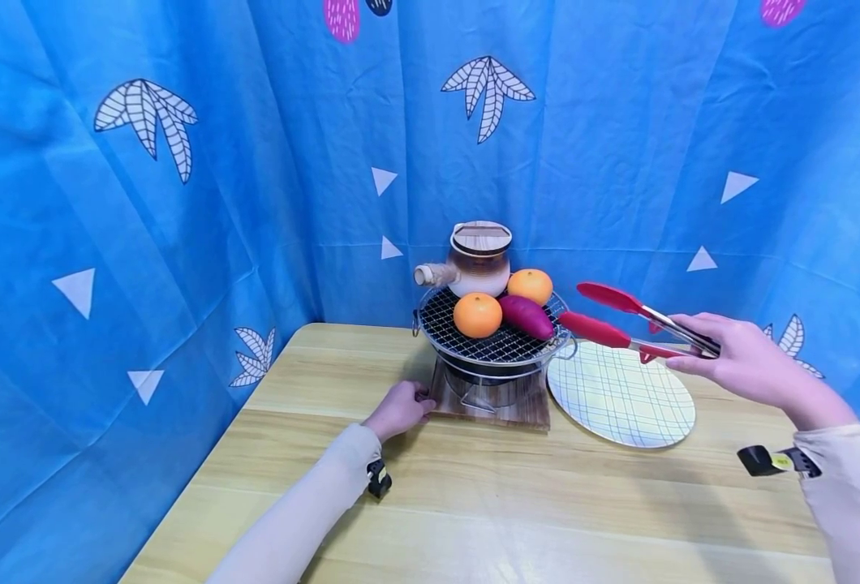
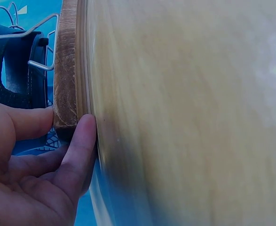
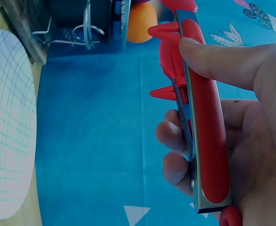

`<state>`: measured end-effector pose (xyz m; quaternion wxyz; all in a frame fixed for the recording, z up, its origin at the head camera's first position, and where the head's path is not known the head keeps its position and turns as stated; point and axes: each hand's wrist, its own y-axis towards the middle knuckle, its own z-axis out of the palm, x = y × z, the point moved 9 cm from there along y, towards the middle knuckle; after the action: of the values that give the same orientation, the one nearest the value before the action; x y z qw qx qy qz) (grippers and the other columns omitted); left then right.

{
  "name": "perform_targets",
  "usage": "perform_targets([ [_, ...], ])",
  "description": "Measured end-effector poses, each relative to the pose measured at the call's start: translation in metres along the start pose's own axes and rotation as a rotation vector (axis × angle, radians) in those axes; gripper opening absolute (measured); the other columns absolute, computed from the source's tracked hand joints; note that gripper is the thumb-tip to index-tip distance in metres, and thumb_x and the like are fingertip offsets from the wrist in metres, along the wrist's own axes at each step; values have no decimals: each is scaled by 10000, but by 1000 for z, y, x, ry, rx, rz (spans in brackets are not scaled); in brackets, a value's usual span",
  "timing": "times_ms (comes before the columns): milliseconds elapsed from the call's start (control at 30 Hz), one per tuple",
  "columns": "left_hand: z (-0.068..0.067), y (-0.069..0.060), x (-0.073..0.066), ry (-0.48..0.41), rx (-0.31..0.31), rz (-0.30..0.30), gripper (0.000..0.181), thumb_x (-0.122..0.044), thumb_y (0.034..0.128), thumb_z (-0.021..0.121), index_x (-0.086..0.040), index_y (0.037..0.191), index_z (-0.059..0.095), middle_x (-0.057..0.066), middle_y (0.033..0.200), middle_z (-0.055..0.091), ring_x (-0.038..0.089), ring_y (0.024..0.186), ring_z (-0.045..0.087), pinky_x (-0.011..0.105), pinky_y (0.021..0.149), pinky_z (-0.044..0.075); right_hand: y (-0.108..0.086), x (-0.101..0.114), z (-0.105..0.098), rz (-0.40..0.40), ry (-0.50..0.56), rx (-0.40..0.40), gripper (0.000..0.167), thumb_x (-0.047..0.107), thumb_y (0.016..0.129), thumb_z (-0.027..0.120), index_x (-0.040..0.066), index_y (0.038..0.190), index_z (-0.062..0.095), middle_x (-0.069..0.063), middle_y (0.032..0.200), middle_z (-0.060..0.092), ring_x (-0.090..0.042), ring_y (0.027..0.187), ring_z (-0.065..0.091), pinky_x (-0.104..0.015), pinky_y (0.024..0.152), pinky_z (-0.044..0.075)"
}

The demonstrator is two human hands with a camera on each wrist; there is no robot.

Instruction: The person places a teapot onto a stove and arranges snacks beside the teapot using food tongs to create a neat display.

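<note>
My right hand (image 1: 747,357) grips a pair of red-tipped metal tongs (image 3: 206,122), thumb on one red handle and fingers round the other side. The tong tips stand apart in the air, right of a purple sweet potato (image 1: 526,316). That sweet potato lies on a round wire-mesh grill (image 1: 499,349) between two oranges, a front one (image 1: 477,315) and a back one (image 1: 530,286). My left hand (image 1: 401,407) pinches the left front corner of the wooden base board (image 2: 66,70) under the grill, with the thumb on top and a finger at its lower edge.
A small pot (image 1: 477,272) with a wooden lid and side handle stands at the back of the grill. Right of the base, a round plate (image 1: 620,405) with checked lines lies on the wooden table (image 1: 503,503). Blue curtains (image 1: 605,146) hang behind and at both sides.
</note>
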<state>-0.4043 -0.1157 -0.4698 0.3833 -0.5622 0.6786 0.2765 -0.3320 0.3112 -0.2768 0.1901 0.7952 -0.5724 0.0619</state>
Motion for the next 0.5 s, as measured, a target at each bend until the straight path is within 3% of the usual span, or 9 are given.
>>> perform_targets([
  [200, 1, 0, 1, -3, 6, -4, 266, -93, 976, 639, 96, 1161, 609, 145, 940, 670, 195, 734, 702, 302, 713, 609, -8, -17, 5, 30, -12, 19, 803, 411, 882, 768, -46, 1463, 456, -335, 1304, 550, -415, 1034, 520, -359, 623, 478],
  [367, 1, 0, 3, -4, 9, -16, 275, -103, 976, 643, 89, 1170, 607, 145, 954, 671, 199, 747, 705, 306, 725, 607, -15, -36, 9, 60, -18, 42, 822, 426, 881, 762, -57, 1465, 442, -384, 1359, 485, -515, 1134, 451, -581, 708, 536],
  [500, 1, 1, 4, -13, 12, -15, 271, -92, 972, 644, 95, 1163, 602, 158, 977, 666, 209, 765, 708, 313, 734, 611, -21, -52, 15, 109, -4, 78, 853, 452, 893, 741, -59, 1486, 402, -430, 1425, 394, -598, 1253, 344, -781, 829, 428],
])
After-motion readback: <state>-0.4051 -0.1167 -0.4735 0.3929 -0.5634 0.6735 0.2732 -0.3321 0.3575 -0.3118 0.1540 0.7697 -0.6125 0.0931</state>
